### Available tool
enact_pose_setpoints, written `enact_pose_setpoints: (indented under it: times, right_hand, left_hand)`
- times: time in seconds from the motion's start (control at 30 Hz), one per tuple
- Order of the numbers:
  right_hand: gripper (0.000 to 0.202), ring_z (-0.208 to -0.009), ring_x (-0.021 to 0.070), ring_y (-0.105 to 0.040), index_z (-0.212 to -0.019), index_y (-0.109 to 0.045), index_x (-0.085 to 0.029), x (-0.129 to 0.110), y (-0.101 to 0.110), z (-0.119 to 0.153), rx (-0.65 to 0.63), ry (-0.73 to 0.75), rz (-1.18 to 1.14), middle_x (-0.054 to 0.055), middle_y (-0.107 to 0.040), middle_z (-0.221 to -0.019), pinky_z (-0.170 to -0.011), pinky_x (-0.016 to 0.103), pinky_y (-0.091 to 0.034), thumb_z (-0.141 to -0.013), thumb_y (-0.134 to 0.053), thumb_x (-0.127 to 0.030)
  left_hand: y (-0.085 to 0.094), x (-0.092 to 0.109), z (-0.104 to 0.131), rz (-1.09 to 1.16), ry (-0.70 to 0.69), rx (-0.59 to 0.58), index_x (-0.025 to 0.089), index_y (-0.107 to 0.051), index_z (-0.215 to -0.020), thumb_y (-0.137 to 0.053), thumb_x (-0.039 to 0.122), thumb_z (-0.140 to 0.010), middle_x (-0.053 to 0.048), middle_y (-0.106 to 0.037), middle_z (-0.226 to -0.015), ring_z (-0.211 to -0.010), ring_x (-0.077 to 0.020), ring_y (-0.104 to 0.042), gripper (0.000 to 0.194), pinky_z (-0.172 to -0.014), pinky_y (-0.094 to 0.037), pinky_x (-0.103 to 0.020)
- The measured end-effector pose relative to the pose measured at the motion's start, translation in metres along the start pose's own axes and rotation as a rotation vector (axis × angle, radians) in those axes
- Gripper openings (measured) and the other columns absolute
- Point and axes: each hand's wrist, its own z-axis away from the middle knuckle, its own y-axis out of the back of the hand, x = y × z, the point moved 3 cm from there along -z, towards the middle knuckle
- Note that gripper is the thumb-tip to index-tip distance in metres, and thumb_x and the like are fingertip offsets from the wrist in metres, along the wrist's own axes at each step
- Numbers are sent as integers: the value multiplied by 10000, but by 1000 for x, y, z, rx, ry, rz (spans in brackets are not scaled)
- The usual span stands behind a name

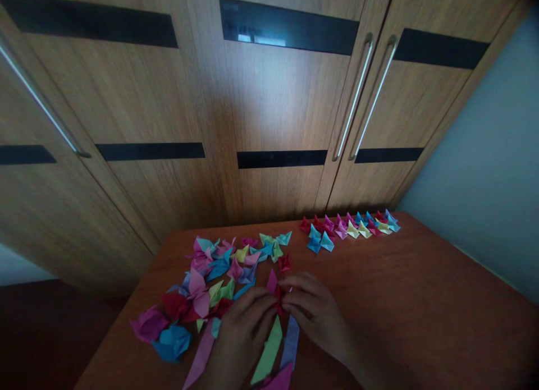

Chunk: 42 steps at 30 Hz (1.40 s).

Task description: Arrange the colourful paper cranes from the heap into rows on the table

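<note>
Between the fingertips of both hands is a small red folded paper piece [279, 302], partly hidden by the fingers. My left hand [246, 328] pinches it from the left, and my right hand [314, 306] grips its right side. Under and around the hands lie a green paper strip [268, 351], a lavender paper strip [290, 342] and a pink paper strip [201, 353]. Just beyond the fingers sits another red folded paper piece [284, 262]. A magenta paper piece [280, 379] shows at the bottom edge.
Many coloured folded papers [219, 266] are heaped on the left of the brown table [400, 300]. Small folded paper pieces [351, 228] stand in rows at the back right. A blue folded paper [172, 343] lies near the left edge. Behind stands a wooden wardrobe [278, 104].
</note>
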Motion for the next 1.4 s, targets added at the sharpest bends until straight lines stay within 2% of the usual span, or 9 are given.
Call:
enact_pose_setpoints:
  times: [0.27,0.5,0.63,0.8,0.97,1.07,1.17,1.27,1.4]
  right_hand:
    - [144,-963,172,-592,-923,-671,-259,0,-3,1,-30,-14,-8,47,-649,-1039,-821,312,-502,-899,-534,-220]
    - [290,-1027,194,-588,-1123,-603,-257,7,13,0,-19,-66,-9,67,-642,-1097,-892,326,-485,-841,-622,-323]
    - [180,-853,173,-628,-984,-653,-242,18,18,1,-68,-115,53,48,-683,-919,-768,286,-499,-889,-544,-348]
    - [229,-717,144,-618,-876,-667,-238,17,13,1,-109,-101,56,23,-676,-776,-667,251,-468,-930,-456,-308]
    - [204,-689,149,-620,-843,-667,-228,30,29,2,3,-149,137,31,-677,-762,-639,248,-480,-897,-491,-318]
    - [246,-709,169,-636,-841,-672,-216,62,58,10,221,-274,279,48,-694,-794,-678,274,-496,-885,-483,-367]
    - [316,-716,178,-644,-862,-684,-189,98,88,24,396,-491,457,74,-705,-822,-659,266,-482,-889,-450,-401]
    - [298,-674,175,-633,-868,-677,-182,123,103,35,375,-692,663,74,-702,-816,-551,239,-411,-882,-462,-388]
    - [224,-633,165,-615,-877,-657,-202,139,102,41,239,-850,837,54,-688,-782,-491,227,-293,-867,-494,-356]
  left_hand:
    - [1,2,-1,-2,19,-13,235,-657,-921,-482,118,-860,-41,-671,-917,-808,-152,-663,220,-730,-561,-245]
    - [6,-7,0,-45,26,61,223,-666,-901,-502,128,-837,-46,-685,-890,-807,-165,-671,200,-718,-563,-262]
    - [11,-11,-2,-42,69,111,229,-676,-880,-538,167,-831,-36,-699,-881,-799,-170,-680,159,-722,-565,-279]
    - [13,-15,-2,-24,104,124,233,-678,-884,-555,192,-832,-25,-709,-887,-820,-173,-682,140,-742,-560,-290]
    - [13,-19,0,-38,163,128,238,-659,-975,-556,211,-842,-28,-706,-930,-845,-184,-679,170,-747,-558,-306]
    - [12,-16,0,-40,150,114,235,-665,-953,-532,181,-838,-37,-705,-953,-891,-194,-675,184,-775,-556,-315]
    - [11,-12,0,-43,128,87,229,-669,-952,-517,146,-826,-44,-704,-962,-895,-191,-675,214,-784,-556,-309]
    - [10,-9,1,-37,98,67,223,-666,-945,-507,128,-819,-47,-705,-958,-888,-185,-677,224,-786,-555,-297]
    - [8,-8,2,-33,86,42,230,-663,-949,-501,136,-828,-46,-702,-964,-886,-186,-676,223,-785,-553,-300]
